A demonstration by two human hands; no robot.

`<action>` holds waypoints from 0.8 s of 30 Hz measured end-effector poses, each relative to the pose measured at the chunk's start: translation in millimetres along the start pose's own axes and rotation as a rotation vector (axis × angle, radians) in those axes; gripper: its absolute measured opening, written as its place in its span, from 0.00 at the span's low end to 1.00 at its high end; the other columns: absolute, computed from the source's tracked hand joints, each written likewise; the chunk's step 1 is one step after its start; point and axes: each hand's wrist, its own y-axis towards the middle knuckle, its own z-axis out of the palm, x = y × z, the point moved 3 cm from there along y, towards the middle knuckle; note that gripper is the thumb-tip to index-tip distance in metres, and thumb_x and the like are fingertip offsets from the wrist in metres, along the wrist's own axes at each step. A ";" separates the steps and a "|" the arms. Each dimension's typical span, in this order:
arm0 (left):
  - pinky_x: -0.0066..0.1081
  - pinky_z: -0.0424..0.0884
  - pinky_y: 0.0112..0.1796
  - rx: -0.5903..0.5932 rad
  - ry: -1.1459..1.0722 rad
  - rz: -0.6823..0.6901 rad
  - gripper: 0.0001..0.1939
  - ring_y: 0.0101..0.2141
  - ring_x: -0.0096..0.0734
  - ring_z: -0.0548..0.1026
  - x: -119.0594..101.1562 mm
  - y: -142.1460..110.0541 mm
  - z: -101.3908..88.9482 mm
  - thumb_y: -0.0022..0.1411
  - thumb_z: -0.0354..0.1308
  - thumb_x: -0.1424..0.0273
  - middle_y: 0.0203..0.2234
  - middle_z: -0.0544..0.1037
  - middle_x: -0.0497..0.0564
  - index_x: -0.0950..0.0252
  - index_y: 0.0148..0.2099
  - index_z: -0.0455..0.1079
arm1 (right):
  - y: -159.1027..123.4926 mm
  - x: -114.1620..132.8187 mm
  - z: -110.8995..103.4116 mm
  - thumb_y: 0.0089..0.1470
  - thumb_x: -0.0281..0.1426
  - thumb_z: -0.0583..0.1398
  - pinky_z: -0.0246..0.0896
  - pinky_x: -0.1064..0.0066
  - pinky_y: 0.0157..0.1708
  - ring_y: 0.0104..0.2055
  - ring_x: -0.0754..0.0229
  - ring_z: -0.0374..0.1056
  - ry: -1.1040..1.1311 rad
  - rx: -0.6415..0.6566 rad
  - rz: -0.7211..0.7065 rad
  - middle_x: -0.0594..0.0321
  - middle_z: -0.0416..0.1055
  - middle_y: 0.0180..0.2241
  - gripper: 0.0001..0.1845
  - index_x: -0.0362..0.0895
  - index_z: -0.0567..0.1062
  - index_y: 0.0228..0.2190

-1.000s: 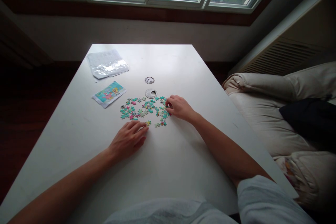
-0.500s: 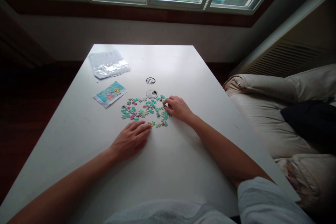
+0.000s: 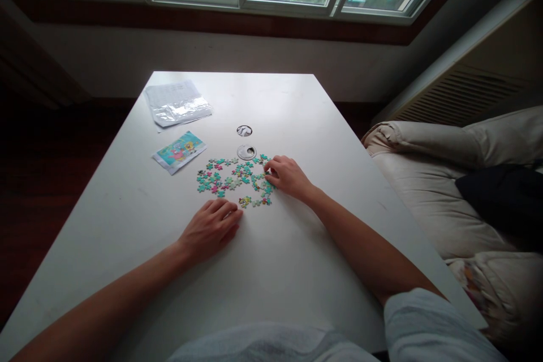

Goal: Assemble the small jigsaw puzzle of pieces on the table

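Cartoon picture sheet (image 3: 180, 151) flat on table (image 3: 271, 271) | my left hand (image 3: 213, 227), palm down, fingers loosely bent, grip hidden, just short of pieces | jigsaw pieces (image 3: 231, 183) scattered between my hands | my right hand (image 3: 289, 175) at their right edge, fingers curled; cannot tell if gripping

No text, label, brand, number or sign can be read. The picture card (image 3: 180, 151) on the left of the counter (image 3: 271, 283) carries a coloured print, too small for any lettering to be made out. Faint marks on the pale sheets in the clear, shiny packet (image 3: 178, 103) beyond it are illegible, and the puzzle pieces (image 3: 205, 183) show only patches of colour at this size.
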 end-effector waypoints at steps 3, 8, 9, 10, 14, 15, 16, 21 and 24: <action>0.44 0.70 0.49 -0.003 -0.014 0.004 0.15 0.48 0.44 0.72 0.7 -0.1 1.2 0.70 0.52 0.71 0.48 0.76 0.57 0.64 0.57 0.69 | 0.3 0.7 -0.1 0.58 0.30 0.61 0.53 0.67 0.44 0.41 0.55 0.64 -0.002 0.010 0.007 0.59 0.72 0.36 0.06 0.45 0.77 0.39; 0.48 0.68 0.54 -0.026 -0.006 0.013 0.19 0.56 0.48 0.69 2.4 -1.7 5.0 0.70 0.53 0.69 0.56 0.73 0.59 0.65 0.61 0.67 | 0.8 -0.8 1.6 0.56 0.30 0.61 0.53 0.67 0.44 0.41 0.55 0.63 0.031 -0.002 0.022 0.59 0.72 0.36 0.07 0.45 0.74 0.39; 0.48 0.67 0.55 -0.020 -0.005 0.015 0.20 0.57 0.49 0.68 2.8 -1.9 6.0 0.70 0.54 0.69 0.58 0.73 0.59 0.65 0.62 0.67 | 0.8 -1.0 1.8 0.56 0.30 0.62 0.54 0.67 0.45 0.42 0.55 0.63 0.043 -0.005 0.025 0.59 0.72 0.37 0.07 0.45 0.74 0.39; 0.49 0.67 0.56 -0.014 -0.006 0.016 0.21 0.58 0.49 0.67 3.2 -2.0 6.9 0.70 0.54 0.68 0.59 0.72 0.58 0.65 0.63 0.67 | 0.8 -1.0 1.9 0.55 0.30 0.62 0.54 0.67 0.45 0.42 0.55 0.63 0.056 -0.010 0.025 0.59 0.72 0.37 0.07 0.45 0.74 0.38; 0.49 0.65 0.58 -0.012 -0.009 0.006 0.22 0.59 0.49 0.67 4.2 -1.9 7.8 0.70 0.54 0.68 0.60 0.72 0.57 0.64 0.64 0.66 | 0.5 0.5 0.8 0.53 0.27 0.62 0.55 0.67 0.44 0.41 0.56 0.64 0.146 -0.047 0.015 0.62 0.74 0.35 0.07 0.46 0.74 0.36; 0.49 0.66 0.58 -0.014 -0.009 0.006 0.22 0.59 0.49 0.67 4.3 -1.8 7.6 0.70 0.54 0.69 0.60 0.72 0.57 0.64 0.64 0.66 | 0.4 0.7 0.7 0.53 0.26 0.61 0.55 0.68 0.43 0.40 0.57 0.65 0.181 -0.052 0.017 0.63 0.74 0.34 0.06 0.46 0.74 0.36; 0.49 0.66 0.58 -0.017 -0.010 0.005 0.22 0.59 0.49 0.67 4.4 -1.8 7.4 0.70 0.54 0.69 0.59 0.72 0.57 0.64 0.64 0.66 | 0.4 0.6 0.8 0.52 0.25 0.61 0.56 0.69 0.42 0.39 0.58 0.65 0.219 -0.056 0.025 0.64 0.74 0.33 0.07 0.46 0.74 0.35; 0.50 0.68 0.56 -0.029 -0.035 0.006 0.23 0.58 0.48 0.68 5.9 -1.9 7.2 0.71 0.54 0.67 0.57 0.73 0.60 0.64 0.65 0.65 | 2.0 -4.6 3.5 0.51 0.25 0.60 0.60 0.71 0.38 0.34 0.62 0.68 0.395 -0.078 0.112 0.65 0.76 0.32 0.08 0.45 0.78 0.35; 0.49 0.68 0.57 -0.025 -0.041 0.002 0.23 0.58 0.48 0.68 7.3 -2.1 7.5 0.70 0.54 0.67 0.57 0.73 0.59 0.64 0.65 0.65 | 3.4 -8.1 6.4 0.52 0.27 0.60 0.61 0.71 0.39 0.34 0.63 0.70 0.490 -0.072 0.156 0.67 0.79 0.34 0.10 0.46 0.80 0.36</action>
